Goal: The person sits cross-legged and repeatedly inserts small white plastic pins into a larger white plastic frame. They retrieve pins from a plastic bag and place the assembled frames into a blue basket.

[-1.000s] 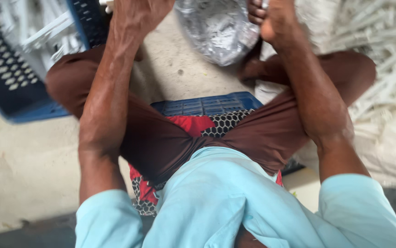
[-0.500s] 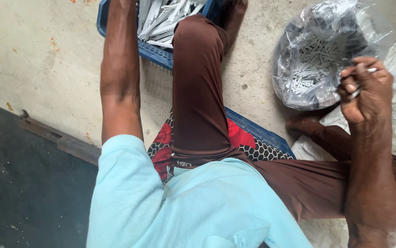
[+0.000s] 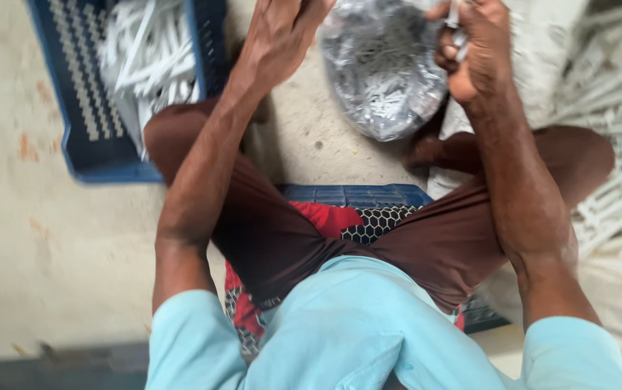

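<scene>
Small white plastic pieces [image 3: 457, 29] sit pinched in my right hand [image 3: 473, 54], fingers [image 3: 449, 52] curled shut round them, just above the crumpled clear plastic bag [image 3: 383, 72] of like bits. Left hand [image 3: 278, 40] hangs beside the bag; top edge cuts off its fingertips, so can't tell open or closed. Looks like the sorting/assembly step, w/ the pieces needing a steady pinch. Blue slotted plastic crate [image 3: 83, 123] of white strips lies left of left-hand fingers; loose white strip pile [image 3: 614, 144] right of the right.

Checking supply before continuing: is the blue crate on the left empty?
No, the blue crate holds a heap of white plastic pieces.
</scene>
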Motion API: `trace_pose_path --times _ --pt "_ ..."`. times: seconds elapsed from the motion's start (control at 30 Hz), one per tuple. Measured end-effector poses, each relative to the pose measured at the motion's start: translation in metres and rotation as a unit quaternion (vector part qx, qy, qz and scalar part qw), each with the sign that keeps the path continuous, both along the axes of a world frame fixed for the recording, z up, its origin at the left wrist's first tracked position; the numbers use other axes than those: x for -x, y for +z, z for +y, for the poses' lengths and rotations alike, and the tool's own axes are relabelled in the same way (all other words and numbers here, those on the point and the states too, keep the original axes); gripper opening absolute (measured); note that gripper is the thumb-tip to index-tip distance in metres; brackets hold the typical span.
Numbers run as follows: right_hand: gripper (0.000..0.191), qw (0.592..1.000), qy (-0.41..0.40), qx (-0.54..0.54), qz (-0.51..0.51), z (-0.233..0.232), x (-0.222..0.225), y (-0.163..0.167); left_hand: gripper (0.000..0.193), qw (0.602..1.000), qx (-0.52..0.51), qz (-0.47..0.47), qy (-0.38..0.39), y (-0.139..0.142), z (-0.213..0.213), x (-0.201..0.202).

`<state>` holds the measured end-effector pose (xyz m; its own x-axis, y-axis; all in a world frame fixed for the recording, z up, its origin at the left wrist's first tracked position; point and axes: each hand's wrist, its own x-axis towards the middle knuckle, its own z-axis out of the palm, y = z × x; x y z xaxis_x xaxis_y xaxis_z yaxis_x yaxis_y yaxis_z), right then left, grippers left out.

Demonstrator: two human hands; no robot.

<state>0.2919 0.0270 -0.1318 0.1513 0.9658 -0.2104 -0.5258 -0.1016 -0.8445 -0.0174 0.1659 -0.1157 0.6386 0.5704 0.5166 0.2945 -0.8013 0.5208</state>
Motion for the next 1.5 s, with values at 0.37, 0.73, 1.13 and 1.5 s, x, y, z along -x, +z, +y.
trace_pose_path --times 0.37,0.73,1.13,1.5 --pt "0.029 0.995 -0.076 -0.041 0.048 -0.005 -0.04 -0.043 0.019 0.973 0.213 0.061 -0.058 -0.031 -0.003 -0.056" --pt "0.022 0.996 -0.091 -0.006 0.024 0.005 -0.047 -0.051 0.018 0.985 0.16 0.05 -0.036 -0.056 0.011 -0.073" --pt "0.028 0.914 -0.066 0.017 -0.4 -0.009 -0.079 -0.093 0.02 0.987 0.141 0.014 -0.069 -0.054 0.004 -0.081" --pt "0.026 0.818 0.016 0.027 -0.574 -0.013 -0.08 -0.088 0.016 0.989 0.122 0.011 -0.08 -0.051 0.001 -0.081"
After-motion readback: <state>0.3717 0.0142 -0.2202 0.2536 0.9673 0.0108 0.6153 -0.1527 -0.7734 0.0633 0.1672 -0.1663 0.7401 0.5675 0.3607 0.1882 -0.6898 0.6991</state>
